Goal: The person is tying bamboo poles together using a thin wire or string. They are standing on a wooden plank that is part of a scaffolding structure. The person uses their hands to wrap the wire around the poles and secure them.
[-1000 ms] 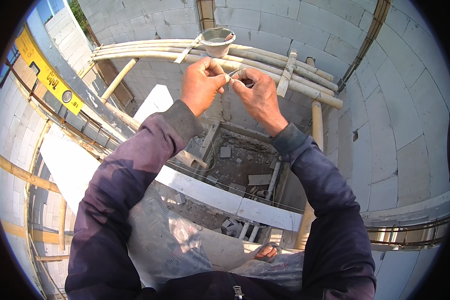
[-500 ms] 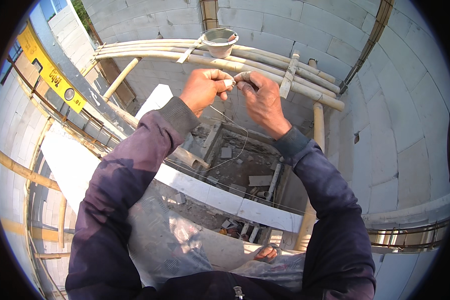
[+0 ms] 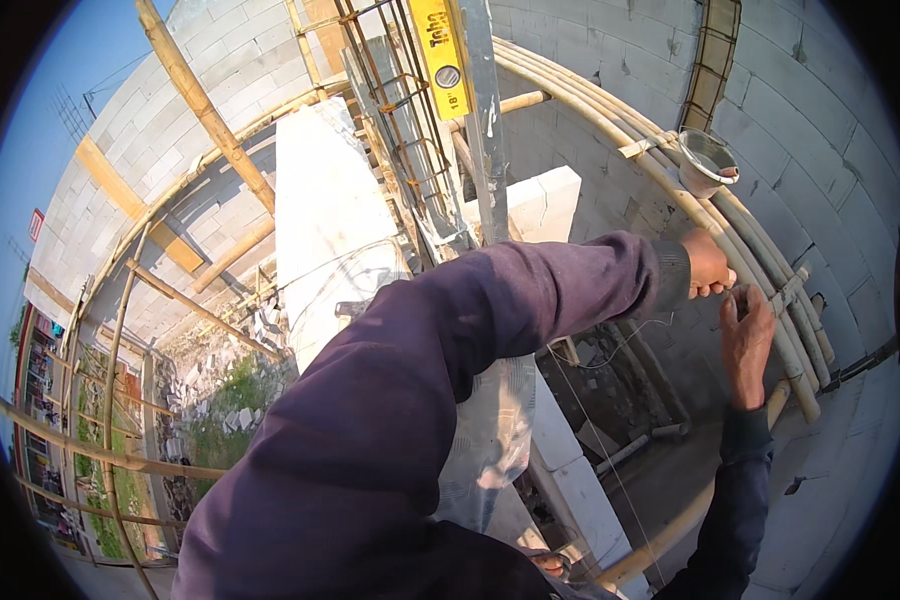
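Out over the gap to the right, my two hands meet, fingertips nearly touching. My left hand (image 3: 708,266) is closed, with a thin pale string (image 3: 618,350) trailing from near its fingers. Just below and to the right, my right hand (image 3: 748,338) pinches with thumb and fingers; the bit of string between the hands is too small to make out clearly. A loop of the string hangs down into the shaded pit. Right beside both hands runs a bundle of bamboo poles (image 3: 660,180), and a bucket (image 3: 708,160) rests on it.
A yellow spirit level (image 3: 438,55) stands against a grey upright (image 3: 485,120) beside a rebar cage (image 3: 395,110). White blocks (image 3: 330,190) top the wall at left. Bamboo scaffolding (image 3: 210,105) drops toward rubble far below. A narrow block ledge (image 3: 570,450) edges the pit.
My view has swung left, so the hands, bucket and poles now appear farther right. My left arm reaches across; both hands stay together at the string.
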